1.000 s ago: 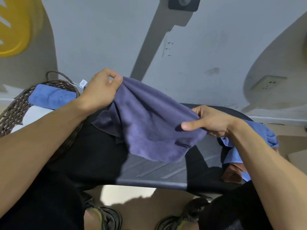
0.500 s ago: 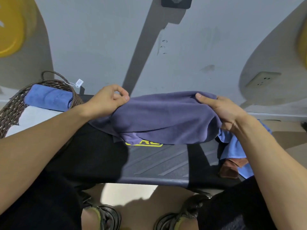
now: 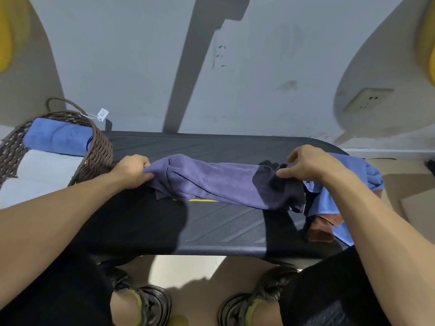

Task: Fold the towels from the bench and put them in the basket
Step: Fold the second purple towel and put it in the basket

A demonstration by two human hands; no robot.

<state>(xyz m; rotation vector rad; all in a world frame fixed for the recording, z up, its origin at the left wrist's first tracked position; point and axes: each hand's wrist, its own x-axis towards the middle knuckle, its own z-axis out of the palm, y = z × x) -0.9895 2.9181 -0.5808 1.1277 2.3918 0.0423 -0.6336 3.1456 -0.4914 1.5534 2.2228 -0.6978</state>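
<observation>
A purple towel lies stretched sideways across the dark bench. My left hand grips its left end, close to the bench surface. At the towel's right end my right hand pinches the cloth between thumb and fingers. The woven brown basket stands at the bench's left end, holding a folded blue towel and a white one. A light blue towel and a brown towel lie heaped at the bench's right end, partly behind my right arm.
A grey wall rises just behind the bench, with a socket at the right. A paper tag hangs off the basket handle. My knees and sandalled feet sit below the bench's front edge.
Both hands have brought the purple towel down from mid-air and spread it wide, so it now lies along the bench. My right hand moved out to the right.
</observation>
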